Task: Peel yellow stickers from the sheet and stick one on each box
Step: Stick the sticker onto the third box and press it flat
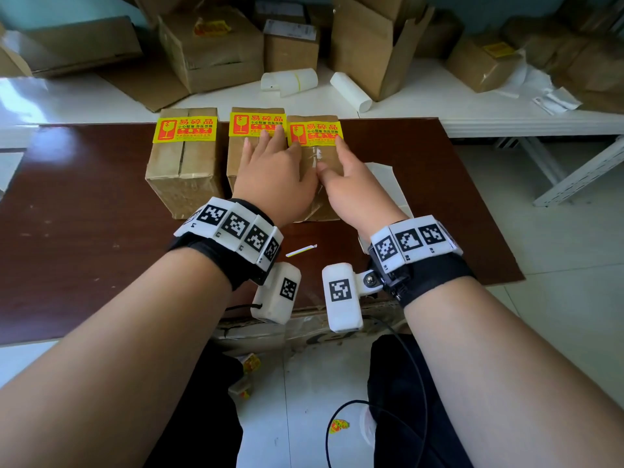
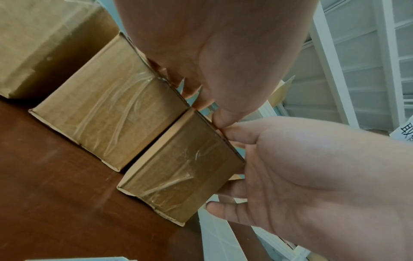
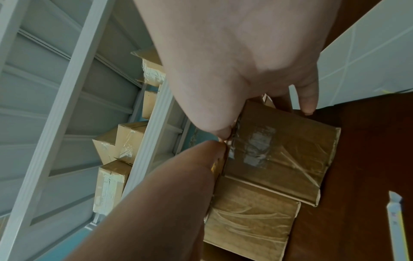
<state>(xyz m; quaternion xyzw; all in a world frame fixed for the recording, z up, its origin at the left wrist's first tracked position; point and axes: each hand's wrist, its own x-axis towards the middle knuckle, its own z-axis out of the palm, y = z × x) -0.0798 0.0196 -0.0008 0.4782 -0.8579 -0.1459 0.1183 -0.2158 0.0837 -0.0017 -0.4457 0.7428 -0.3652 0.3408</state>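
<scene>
Both hands spread flat: left hand (image 1: 273,173) and right hand (image 1: 354,187) press the right box's sticker (image 1: 315,132), long axis crosswise, toward the bench's (image 1: 84,214) far edge.

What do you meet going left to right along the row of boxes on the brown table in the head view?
Left box with its sticker → middle box, sticker, under the left hand → right box, sticker, under the right hand → white sheet.
</scene>
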